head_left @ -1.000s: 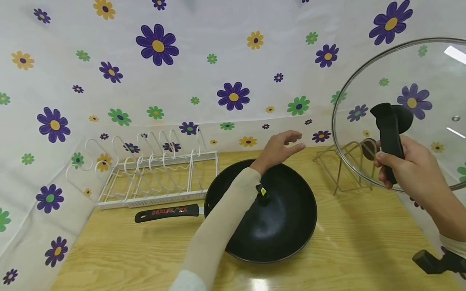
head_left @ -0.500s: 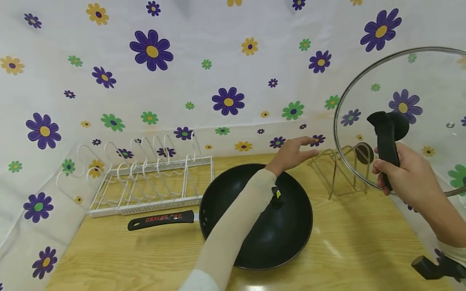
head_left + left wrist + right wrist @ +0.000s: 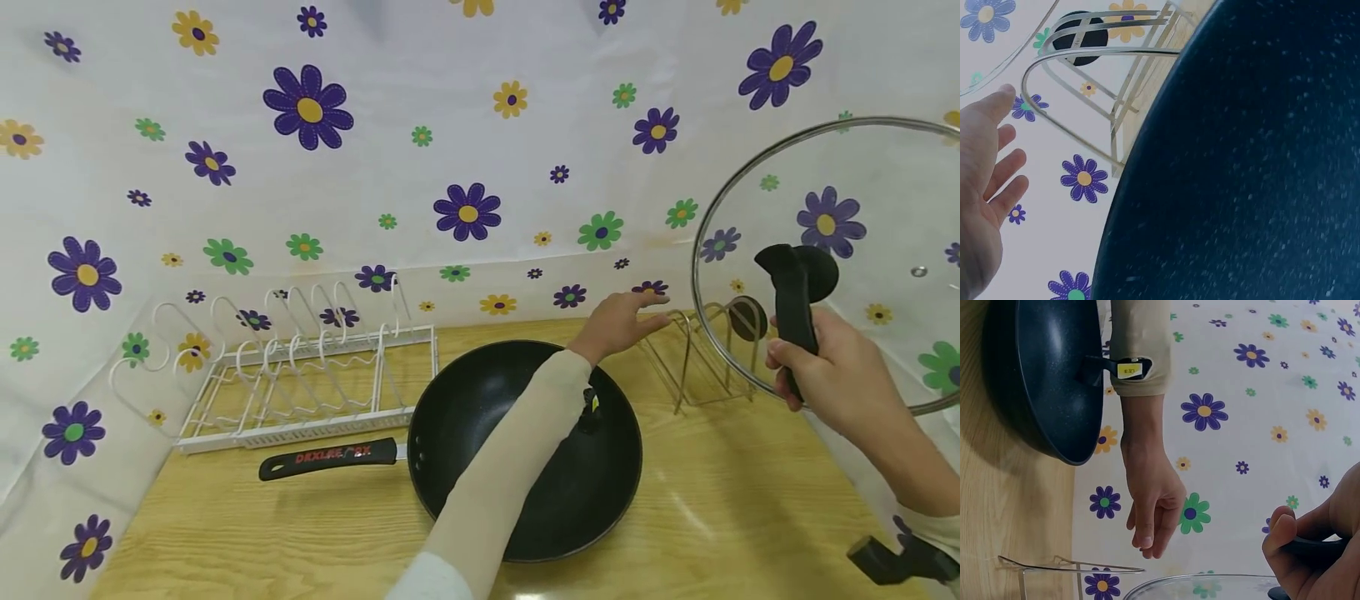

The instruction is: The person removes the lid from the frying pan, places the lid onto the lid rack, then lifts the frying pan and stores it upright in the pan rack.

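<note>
My right hand (image 3: 847, 367) grips the black handle (image 3: 797, 308) of a clear glass lid (image 3: 892, 325) with a metal rim. The lid is raised and tilted upright at the right, partly outside the head view. My left hand (image 3: 617, 323) reaches across a black wok (image 3: 472, 417) and holds nothing. In the left wrist view its thumb and fingers are spread, near the gold wire rack (image 3: 1104, 52). The left sleeve covers part of the wok. In the right wrist view the lid's edge (image 3: 1204, 576) hangs near the small rack.
A white wire dish rack (image 3: 322, 421) stands at the back left. The wok's long handle (image 3: 330, 458) points left over the wooden table (image 3: 225, 533). Behind the small rack is a black disc (image 3: 748, 318). A flower-patterned sheet (image 3: 405, 100) hangs behind everything.
My left hand has moved right, from above the wok towards the small wire rack. My right hand has lowered the lid slightly. The head view has shifted a little.
</note>
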The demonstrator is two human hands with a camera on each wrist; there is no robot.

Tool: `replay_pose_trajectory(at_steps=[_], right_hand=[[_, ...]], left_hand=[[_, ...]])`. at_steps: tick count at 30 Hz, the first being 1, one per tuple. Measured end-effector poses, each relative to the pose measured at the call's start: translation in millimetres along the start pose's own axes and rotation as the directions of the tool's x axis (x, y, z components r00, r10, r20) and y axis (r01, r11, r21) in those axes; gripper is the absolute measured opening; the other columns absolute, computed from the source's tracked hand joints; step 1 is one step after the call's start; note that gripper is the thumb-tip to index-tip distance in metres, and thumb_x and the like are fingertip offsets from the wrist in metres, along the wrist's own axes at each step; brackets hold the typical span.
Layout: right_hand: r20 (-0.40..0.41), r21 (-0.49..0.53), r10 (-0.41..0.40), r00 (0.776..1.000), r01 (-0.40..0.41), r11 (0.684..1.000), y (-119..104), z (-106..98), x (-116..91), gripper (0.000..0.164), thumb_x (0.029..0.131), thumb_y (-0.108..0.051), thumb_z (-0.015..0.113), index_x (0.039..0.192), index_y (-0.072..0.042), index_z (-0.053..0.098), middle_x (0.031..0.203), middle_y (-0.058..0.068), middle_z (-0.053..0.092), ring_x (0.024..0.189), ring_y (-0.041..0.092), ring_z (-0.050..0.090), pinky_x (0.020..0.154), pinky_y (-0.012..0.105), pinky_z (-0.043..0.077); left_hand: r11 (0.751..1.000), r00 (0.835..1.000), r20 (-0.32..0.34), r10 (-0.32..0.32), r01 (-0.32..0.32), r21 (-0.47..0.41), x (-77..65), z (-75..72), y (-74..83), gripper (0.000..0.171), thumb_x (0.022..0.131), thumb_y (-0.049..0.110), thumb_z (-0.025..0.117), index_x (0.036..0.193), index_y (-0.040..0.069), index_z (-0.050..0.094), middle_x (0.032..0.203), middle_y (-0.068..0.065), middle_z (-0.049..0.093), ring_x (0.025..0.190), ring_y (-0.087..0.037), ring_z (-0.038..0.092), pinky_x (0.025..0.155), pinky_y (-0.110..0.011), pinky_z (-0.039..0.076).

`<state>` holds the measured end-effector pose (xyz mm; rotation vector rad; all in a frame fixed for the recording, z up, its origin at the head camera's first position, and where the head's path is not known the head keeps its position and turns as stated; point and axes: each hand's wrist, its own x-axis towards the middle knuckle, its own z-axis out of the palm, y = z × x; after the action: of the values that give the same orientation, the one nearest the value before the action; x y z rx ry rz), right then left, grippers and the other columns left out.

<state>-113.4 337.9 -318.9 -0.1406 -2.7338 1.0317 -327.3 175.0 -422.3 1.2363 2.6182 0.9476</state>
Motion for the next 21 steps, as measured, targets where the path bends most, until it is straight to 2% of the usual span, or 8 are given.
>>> replay_pose_trajectory(at_steps=[3,5,7,8,10,14,18,21], right_hand=[[-0.009,-0.007,-0.012,1.000,0.012,1.000,2,2,0,0.029,0.110,-0.016,0.044,0.125,0.009,0.046,0.080,0.013,0.062,0.052,0.019,0.058,0.050,0.032,0.048],[-0.010,-0.022,-0.020,1.000,0.020,1.000,4,3,-1,0.028,0.110,-0.016,0.044,0.124,0.009,0.047,0.079,0.013,0.062,0.051,0.019,0.058,0.050,0.032,0.048],[-0.010,-0.036,-0.024,1.000,0.024,0.999,6,3,-2,0.027,0.109,-0.015,0.045,0.121,0.008,0.047,0.077,0.012,0.062,0.051,0.019,0.057,0.050,0.032,0.047],[-0.009,-0.042,-0.025,1.000,0.025,0.999,8,3,-3,0.026,0.109,-0.015,0.045,0.120,0.008,0.047,0.076,0.011,0.062,0.050,0.019,0.057,0.050,0.032,0.046],[-0.009,-0.049,-0.023,1.000,0.023,0.999,10,4,-4,0.025,0.109,-0.015,0.045,0.119,0.007,0.047,0.075,0.011,0.062,0.050,0.019,0.057,0.050,0.031,0.046],[-0.011,-0.026,-0.009,1.000,0.009,1.000,12,6,-5,0.026,0.109,-0.018,0.044,0.119,0.006,0.046,0.076,0.013,0.063,0.051,0.020,0.058,0.049,0.032,0.047],[-0.017,-0.019,-0.002,1.000,0.002,1.000,12,9,-3,0.027,0.110,-0.022,0.043,0.116,0.004,0.048,0.074,0.014,0.063,0.052,0.022,0.059,0.049,0.034,0.048],[-0.015,-0.021,-0.013,1.000,0.013,1.000,12,10,0,0.026,0.110,-0.023,0.044,0.111,0.003,0.049,0.071,0.012,0.063,0.052,0.022,0.059,0.050,0.033,0.047]], left_hand=[[0.999,1.000,-0.009,0.010,-0.010,0.050,3.1,6.4,0.8,0.048,0.107,0.037,0.055,0.152,0.021,0.051,0.151,0.001,0.055,0.128,-0.014,0.060,0.112,-0.024,0.040],[0.997,1.000,-0.016,0.013,-0.012,0.070,4.5,10.3,2.1,0.049,0.107,0.034,0.056,0.153,0.021,0.049,0.148,0.000,0.058,0.104,-0.012,0.069,0.109,-0.023,0.043],[0.997,1.000,-0.013,0.013,-0.012,0.079,6.1,14.9,3.9,0.049,0.107,0.032,0.056,0.155,0.022,0.046,0.144,-0.001,0.061,0.080,-0.013,0.066,0.104,-0.021,0.045],[0.997,1.000,-0.011,0.011,-0.010,0.083,6.9,17.3,5.3,0.049,0.107,0.031,0.056,0.155,0.023,0.046,0.144,0.000,0.061,0.077,-0.011,0.065,0.103,-0.020,0.045],[0.997,1.000,-0.001,0.002,-0.002,0.074,7.9,21.2,8.4,0.050,0.107,0.029,0.056,0.155,0.024,0.045,0.145,0.001,0.060,0.082,-0.011,0.067,0.102,-0.019,0.045],[0.995,1.000,0.020,-0.020,0.018,0.097,9.2,26.0,13.1,0.049,0.107,0.029,0.056,0.155,0.026,0.046,0.146,0.004,0.059,0.122,-0.011,0.063,0.106,-0.018,0.042],[0.990,0.999,0.022,-0.029,0.025,0.141,10.0,27.9,14.0,0.048,0.107,0.030,0.056,0.154,0.025,0.047,0.146,0.005,0.059,0.127,-0.010,0.060,0.108,-0.019,0.041],[0.989,0.999,-0.018,-0.031,0.034,0.143,10.0,28.5,12.3,0.047,0.106,0.030,0.058,0.152,0.023,0.051,0.148,0.007,0.057,0.131,-0.009,0.057,0.107,-0.020,0.042]])
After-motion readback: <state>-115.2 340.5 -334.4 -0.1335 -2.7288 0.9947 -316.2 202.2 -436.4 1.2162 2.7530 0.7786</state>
